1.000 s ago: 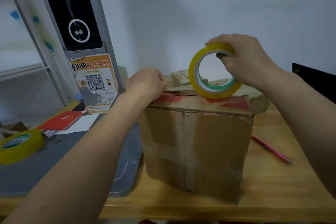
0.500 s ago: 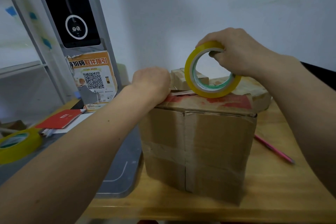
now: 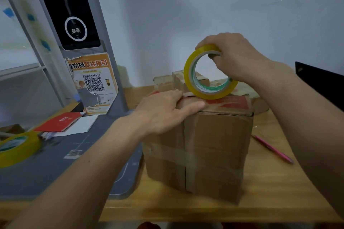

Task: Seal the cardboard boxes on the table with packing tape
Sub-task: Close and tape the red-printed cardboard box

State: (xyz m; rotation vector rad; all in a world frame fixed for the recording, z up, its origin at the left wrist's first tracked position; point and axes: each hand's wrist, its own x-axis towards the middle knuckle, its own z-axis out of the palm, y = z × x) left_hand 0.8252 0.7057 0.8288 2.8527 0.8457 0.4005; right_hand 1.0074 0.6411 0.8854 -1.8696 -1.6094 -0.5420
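Note:
A brown cardboard box (image 3: 217, 147) with old tape bands and a red print on top stands on the wooden table (image 3: 270, 188). My right hand (image 3: 236, 55) grips a yellow roll of packing tape (image 3: 188, 72) upright on the box's top, thumb through the core. My left hand (image 3: 165, 111) lies flat over the box's near left top corner, its fingers stretched out and pressing down on the top edge. A smaller cardboard box (image 3: 178, 78) sits behind, partly hidden by the roll.
A second yellow tape roll (image 3: 16, 147) lies on the grey mat (image 3: 61, 171) at the left. A red booklet (image 3: 59, 121) and papers lie beyond it. A pink pen (image 3: 271, 148) rests right of the box. A grey kiosk (image 3: 78, 24) with a QR poster stands behind.
My left hand has opened from a fist on the box's top edge to flat fingers pressing over the corner. The right hand keeps the roll on the box top, shifted slightly.

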